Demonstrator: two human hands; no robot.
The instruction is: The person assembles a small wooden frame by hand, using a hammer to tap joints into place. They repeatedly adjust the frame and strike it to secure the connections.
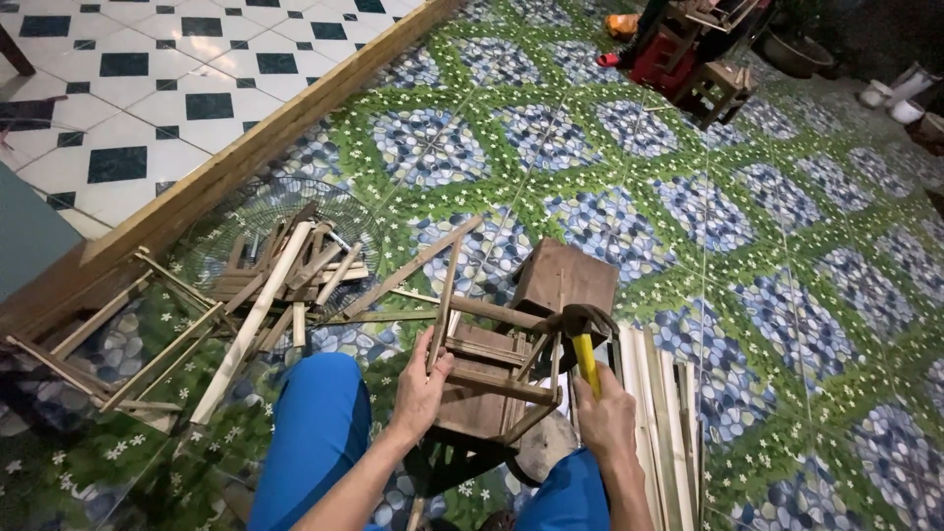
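A small wooden stool frame (492, 369) made of brown slats lies on its side between my knees. My left hand (421, 391) grips one thin upright slat of this frame. In my right hand (605, 418) is a hammer (584, 339) with a yellow handle. Its dark head rests against the top of the frame, beside a solid wooden block (562, 280) that sits just behind it.
A heap of loose wooden slats (275, 280) lies on a wire fan guard (231, 231) to the left. More flat slats (659, 393) lie right of my hand. A long wooden beam (246, 147) borders the patterned floor. Stools and a seated person's legs (678, 49) are far back.
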